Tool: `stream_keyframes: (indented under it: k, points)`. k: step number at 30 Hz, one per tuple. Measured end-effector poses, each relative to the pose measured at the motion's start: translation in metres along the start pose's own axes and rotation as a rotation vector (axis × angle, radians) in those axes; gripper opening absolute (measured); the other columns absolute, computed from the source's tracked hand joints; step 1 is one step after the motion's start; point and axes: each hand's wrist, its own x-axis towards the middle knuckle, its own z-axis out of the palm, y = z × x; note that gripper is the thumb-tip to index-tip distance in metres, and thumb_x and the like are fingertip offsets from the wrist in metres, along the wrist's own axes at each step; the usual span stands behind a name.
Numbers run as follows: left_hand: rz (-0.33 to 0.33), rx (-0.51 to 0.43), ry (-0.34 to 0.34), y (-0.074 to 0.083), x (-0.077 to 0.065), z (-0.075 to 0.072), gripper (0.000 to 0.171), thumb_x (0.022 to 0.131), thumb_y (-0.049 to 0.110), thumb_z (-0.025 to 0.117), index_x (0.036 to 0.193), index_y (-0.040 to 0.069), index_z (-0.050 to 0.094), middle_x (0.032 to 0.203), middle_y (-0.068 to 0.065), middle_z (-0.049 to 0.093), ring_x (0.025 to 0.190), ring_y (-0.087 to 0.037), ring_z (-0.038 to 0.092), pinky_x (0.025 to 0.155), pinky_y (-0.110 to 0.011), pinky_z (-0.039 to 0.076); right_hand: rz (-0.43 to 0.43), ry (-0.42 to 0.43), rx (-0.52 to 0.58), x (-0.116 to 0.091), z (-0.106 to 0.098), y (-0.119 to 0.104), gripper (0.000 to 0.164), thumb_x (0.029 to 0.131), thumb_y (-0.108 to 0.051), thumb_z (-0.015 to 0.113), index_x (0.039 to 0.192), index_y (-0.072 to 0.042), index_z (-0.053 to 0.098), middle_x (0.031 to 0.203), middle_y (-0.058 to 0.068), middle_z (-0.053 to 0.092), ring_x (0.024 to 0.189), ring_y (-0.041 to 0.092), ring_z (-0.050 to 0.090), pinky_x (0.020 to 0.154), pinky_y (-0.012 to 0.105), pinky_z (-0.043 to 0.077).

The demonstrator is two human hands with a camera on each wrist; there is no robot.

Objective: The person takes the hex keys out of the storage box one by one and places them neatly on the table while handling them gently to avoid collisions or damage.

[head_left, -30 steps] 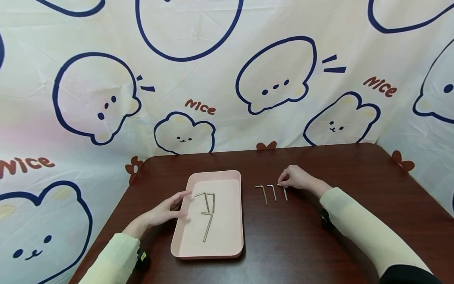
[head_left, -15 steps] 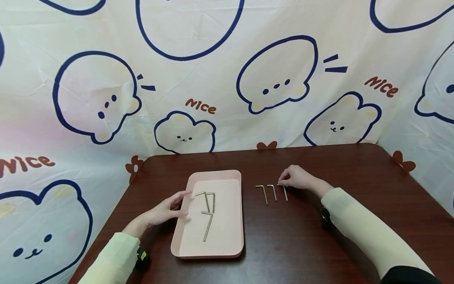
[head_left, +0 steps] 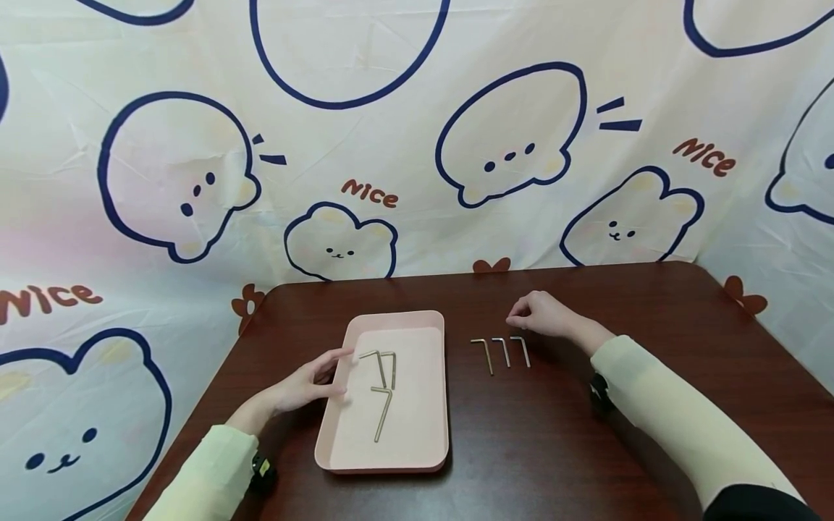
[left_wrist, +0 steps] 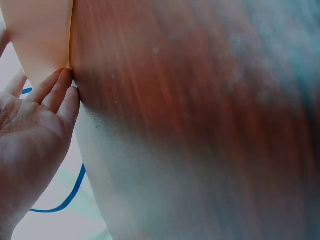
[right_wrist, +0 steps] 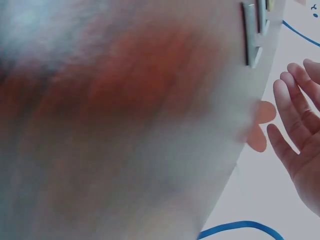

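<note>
Two hands at a counter with a tray and bent metal rods

Beyond both hands hangs a pale cloth [head_left: 413, 145] printed with bear faces. The left hand [head_left: 301, 386] has its fingers spread, touching the left side of a pink tray [head_left: 417, 423]. The tray, on a dark brown counter [head_left: 521, 434], stands between that hand and three loose rods [head_left: 506, 352], all L-shaped. Three similar tray rods [head_left: 383, 416] lie inside it, right of the left fingertips. The loose rods form a row just nearer the person than the right hand [head_left: 546, 316], whose fingers are relaxed and slightly apart.

From the head view, the right hand's fingers overlap and are hard to separate. Both wrist views crop their hand at the edge; the left shows only part of the tray, the right cuts off the loose rods and blurs the counter.
</note>
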Motion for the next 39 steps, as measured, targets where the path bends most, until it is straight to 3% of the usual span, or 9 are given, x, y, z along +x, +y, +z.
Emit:
stream_keyframes:
  k: [9, 20, 39]
  points:
    - [0.034, -0.006, -0.017, 0.003, -0.001, 0.000, 0.068, 0.093, 0.009, 0.066, 0.148, -0.004, 0.028, 0.149, -0.030, 0.031, 0.139, -0.044, 0.025, 0.108, -0.060, 0.020, -0.077, 0.009, -0.076, 0.006, -0.006, -0.019, 0.015, 0.092, -0.016, 0.067, 0.095, -0.005, 0.076, 0.084, -0.002, 0.067, 0.074, 0.014, 0.056, 0.068, 0.033, 0.048]
    - [-0.012, 0.010, -0.002, 0.004, -0.001, 0.001, 0.068, 0.094, 0.011, 0.065, 0.149, -0.001, 0.028, 0.150, -0.027, 0.031, 0.139, -0.040, 0.026, 0.110, -0.054, 0.023, -0.119, -0.035, -0.104, 0.011, -0.011, -0.041, 0.017, 0.094, -0.018, 0.066, 0.097, -0.006, 0.076, 0.087, -0.003, 0.068, 0.077, 0.012, 0.058, 0.072, 0.032, 0.051]
    - [0.030, -0.011, -0.022, 0.004, -0.002, 0.000, 0.068, 0.094, 0.009, 0.065, 0.148, -0.004, 0.027, 0.149, -0.031, 0.030, 0.138, -0.044, 0.025, 0.108, -0.061, 0.019, -0.190, -0.043, -0.143, 0.026, -0.003, -0.074, 0.016, 0.093, -0.025, 0.068, 0.095, -0.011, 0.077, 0.088, -0.007, 0.068, 0.080, 0.009, 0.059, 0.076, 0.032, 0.051]
